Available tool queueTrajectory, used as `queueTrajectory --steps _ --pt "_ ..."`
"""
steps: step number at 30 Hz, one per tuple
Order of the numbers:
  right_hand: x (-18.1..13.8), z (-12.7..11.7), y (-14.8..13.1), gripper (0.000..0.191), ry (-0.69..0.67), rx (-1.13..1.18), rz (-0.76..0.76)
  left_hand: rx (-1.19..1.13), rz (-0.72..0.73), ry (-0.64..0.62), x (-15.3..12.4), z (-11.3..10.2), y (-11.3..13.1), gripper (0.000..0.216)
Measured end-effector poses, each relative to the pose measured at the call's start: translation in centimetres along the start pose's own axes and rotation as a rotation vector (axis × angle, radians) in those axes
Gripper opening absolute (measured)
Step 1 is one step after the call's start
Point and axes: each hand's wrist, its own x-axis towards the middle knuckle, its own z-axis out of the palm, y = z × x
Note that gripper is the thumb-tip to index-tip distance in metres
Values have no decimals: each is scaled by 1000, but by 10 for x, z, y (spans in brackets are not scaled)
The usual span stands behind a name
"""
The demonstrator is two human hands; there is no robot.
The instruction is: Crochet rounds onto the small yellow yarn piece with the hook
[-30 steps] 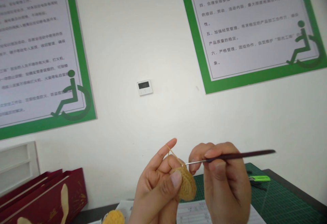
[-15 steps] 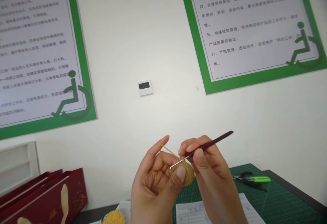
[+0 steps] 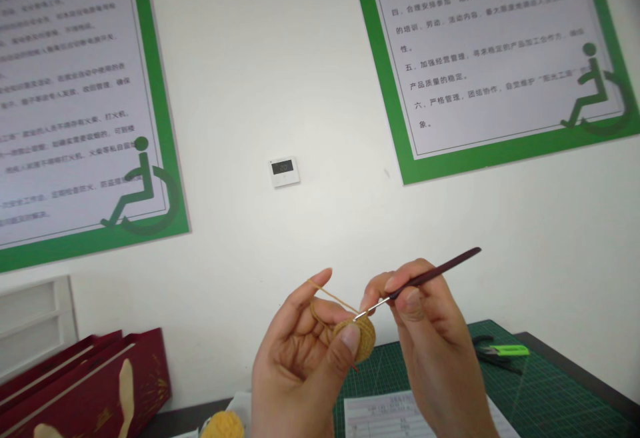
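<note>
We record a craft workshop. On the white wall we note two green-bordered posters of Chinese text, each with a wheelchair emblem; the right one lists numbered rules, the left, blurred, probably likewise. On and about the dark table: gridded cutting mat, green-handled pliers, printed sheet, yellow yarn. The right hand holds a crochet hook.

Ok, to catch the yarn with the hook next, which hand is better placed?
Probably the right hand: it grips the crochet hook, whose metal tip is at the upper edge of the crocheted piece. The left hand is occupied, pinching that piece while yarn runs over a raised finger.
</note>
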Motion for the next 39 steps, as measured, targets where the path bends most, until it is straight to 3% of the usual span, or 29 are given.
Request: queueTrajectory --steps 9,23,25,29,32,39 --pt "0 -1 -7 14 -6 -226 -168 30 56 23 1 1 -2 46" --pt "1 -6 -16 16 -245 -478 -450 50 81 -1 2 -1 -1 44" --pt "1 -5 -17 16 -247 -545 -503 68 74 -41 2 -2 -1 44" --pt "2 -1 -20 14 -233 -683 -609 65 71 49 -1 0 0 44" --pt "2 0 -23 15 -236 -759 -680 78 48 32 -2 1 1 44" --pt "2 2 -22 16 -200 -830 -727 71 14 -13 -3 -2 1 46"
